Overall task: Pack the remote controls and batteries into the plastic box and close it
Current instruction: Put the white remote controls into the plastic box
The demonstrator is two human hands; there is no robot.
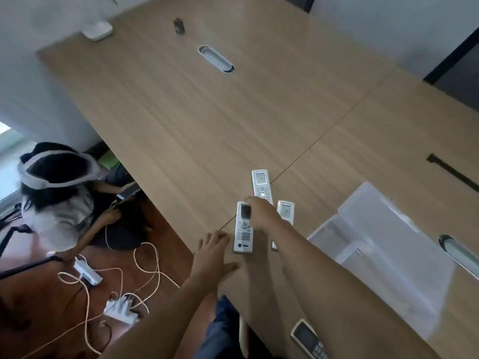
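Three white remote controls lie close together on the wooden table (233, 112). The near-left remote (243, 229) is fully visible. The far remote (261, 181) and the right remote (286, 211) are partly under my right hand (261, 213), which reaches over them with its back to the camera and its fingers hidden. My left hand (215, 252) rests flat on the table edge, fingers spread, holding nothing. A fourth remote (308, 338) with a dark screen lies near the bottom edge. The clear plastic box (337, 229) stands open at the right with its lid (368, 200) behind it. No batteries are visible.
Two oval cable grommets (216, 59) (458, 252), a small dark object (178, 25), a white device (97, 31) and a black slot (451, 172) are on the table. A person (57, 193) sits on the floor at left among cables and power strips (119, 307).
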